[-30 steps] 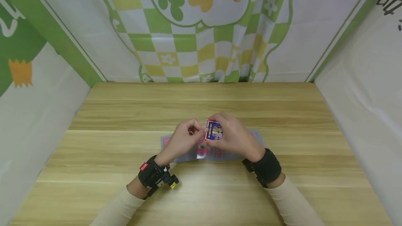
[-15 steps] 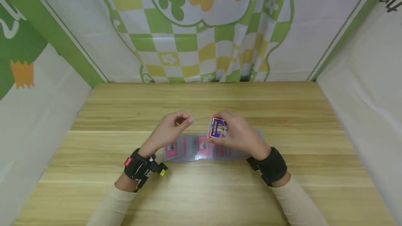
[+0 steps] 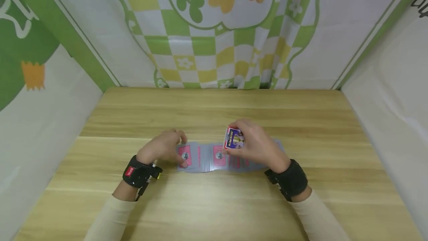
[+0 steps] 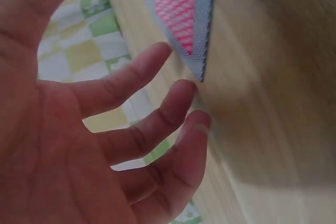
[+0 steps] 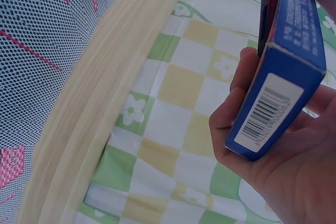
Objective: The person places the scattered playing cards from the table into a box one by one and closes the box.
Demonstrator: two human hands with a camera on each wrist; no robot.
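Note:
Playing cards lie in an overlapping row on the wooden table, backs up, with pink patterns and grey dotted borders. My left hand is at the row's left end, fingers loosely bent and spread around the end card. In the left wrist view its fingers come close to that card's corner; whether they touch cannot be told, and the thumb tip is out of that view. Above the row's right part, my right hand grips a small blue and red card box. The right wrist view shows its barcode.
The wooden table extends on all sides of the row. Behind it hangs a green and yellow checked curtain. White panels stand at both sides. Each wrist wears a black camera band.
My left hand has drawn away from the box and come down leftward to the end of the card row. The right hand still holds the box, shifted slightly right.

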